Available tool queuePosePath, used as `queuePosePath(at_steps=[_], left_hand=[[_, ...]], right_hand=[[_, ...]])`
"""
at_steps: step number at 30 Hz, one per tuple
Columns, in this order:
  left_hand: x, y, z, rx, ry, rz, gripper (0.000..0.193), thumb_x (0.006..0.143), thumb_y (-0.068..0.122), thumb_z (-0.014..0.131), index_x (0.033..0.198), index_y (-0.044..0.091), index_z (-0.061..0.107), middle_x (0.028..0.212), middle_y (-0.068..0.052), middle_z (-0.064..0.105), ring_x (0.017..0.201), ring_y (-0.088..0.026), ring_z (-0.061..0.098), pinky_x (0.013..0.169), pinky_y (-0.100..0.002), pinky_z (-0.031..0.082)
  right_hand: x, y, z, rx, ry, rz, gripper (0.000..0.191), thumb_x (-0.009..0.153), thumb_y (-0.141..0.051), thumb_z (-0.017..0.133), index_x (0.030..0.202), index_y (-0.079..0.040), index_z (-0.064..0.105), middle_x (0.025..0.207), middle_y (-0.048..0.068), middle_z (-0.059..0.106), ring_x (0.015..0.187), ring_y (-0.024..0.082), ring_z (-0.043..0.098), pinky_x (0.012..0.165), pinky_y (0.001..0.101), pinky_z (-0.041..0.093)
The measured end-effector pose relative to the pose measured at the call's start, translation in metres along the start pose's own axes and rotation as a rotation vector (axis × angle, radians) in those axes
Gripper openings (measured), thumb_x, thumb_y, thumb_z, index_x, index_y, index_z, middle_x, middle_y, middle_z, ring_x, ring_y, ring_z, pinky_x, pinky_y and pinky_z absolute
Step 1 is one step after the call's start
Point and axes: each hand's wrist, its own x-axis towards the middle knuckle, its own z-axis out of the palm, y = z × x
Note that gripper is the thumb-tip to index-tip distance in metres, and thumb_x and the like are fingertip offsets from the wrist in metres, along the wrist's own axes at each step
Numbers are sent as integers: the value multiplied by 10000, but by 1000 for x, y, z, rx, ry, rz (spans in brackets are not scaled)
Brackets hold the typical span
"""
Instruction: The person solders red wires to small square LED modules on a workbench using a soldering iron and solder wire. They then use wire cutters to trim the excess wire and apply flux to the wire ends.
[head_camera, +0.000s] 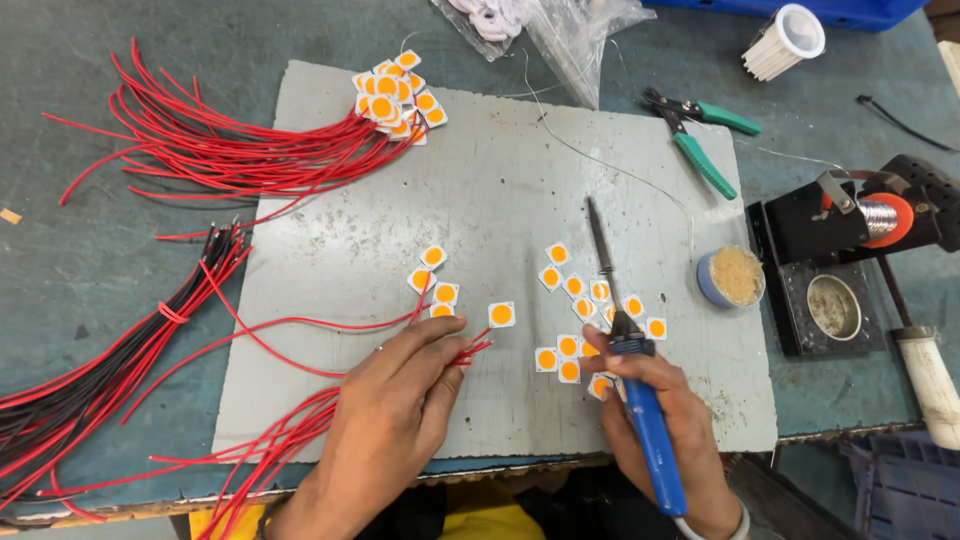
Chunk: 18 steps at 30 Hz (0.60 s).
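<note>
One soldering iron (640, 400), one cutter (700, 135), roughly seventeen loose chips (501, 314), red wires uncountable.

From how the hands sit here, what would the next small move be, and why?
Probably bringing the red wire ends onto the lone LED chip. The left hand pinches the wires with their tips just short of that chip, while the right hand holds the soldering iron with its tip raised over the grey board.

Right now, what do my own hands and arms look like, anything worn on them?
Both are bare, with no gloves or sleeves in view. The left hand wears a thin ring on one finger. The right hand has a pale, whitish bangle at the wrist, partly cut off by the picture's lower edge.
</note>
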Motion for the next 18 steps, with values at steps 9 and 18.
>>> queuePosePath(at_steps=[9,18], left_hand=[[-3,5,-1,-19,-95,144,284,826,27,764,1107,40,718,985,-102,705,796,-241,701,671,-354,550],[-16,-3,0,-17,-301,158,239,815,105,742,1037,51,669,825,-77,660,729,-275,669,631,-404,522]], right_hand=[[0,3,22,10,23,-136,462,871,121,607,1243,-97,441,1304,209,694,1240,308,704,1173,464,424],[-1,-8,32,154,18,-78,441,901,126,597,1251,-104,462,1368,231,667,1109,240,769,953,348,598]])
